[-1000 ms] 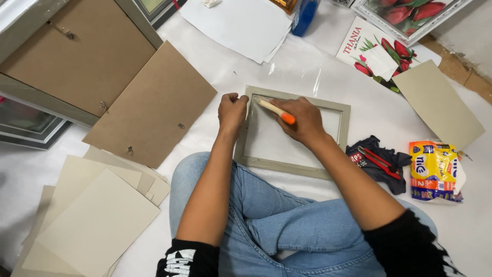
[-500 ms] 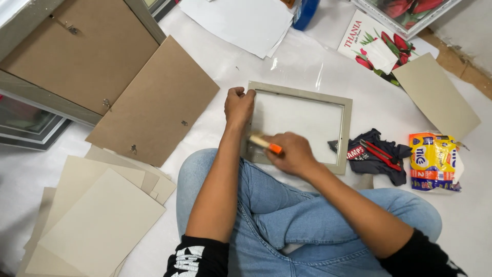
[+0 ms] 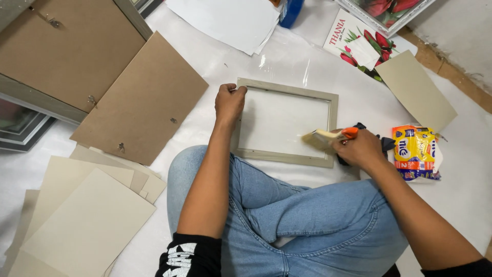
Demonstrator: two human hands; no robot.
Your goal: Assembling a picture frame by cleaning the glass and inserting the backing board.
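A grey-green picture frame (image 3: 287, 156) lies face down on a white sheet in front of my crossed legs in blue jeans. My left hand (image 3: 229, 102) grips the frame's left edge near its top corner. My right hand (image 3: 361, 149) sits at the frame's right side, closed around a cream tool with an orange trigger (image 3: 328, 137). The tool's tip points left over the frame's lower right corner.
Brown backing boards (image 3: 141, 102) lie at the left, with pale card sheets (image 3: 82, 215) stacked below them. White paper (image 3: 230, 20) and a blue bottle (image 3: 291, 11) sit at the top. Flower prints (image 3: 364, 43), a tan card (image 3: 420, 90), a yellow packet (image 3: 415, 151) and a dark cloth (image 3: 384, 143) lie to the right.
My right hand has carried the tool from the frame's upper left, down along it, and across to its lower right corner. My left hand stays on the frame's left edge.
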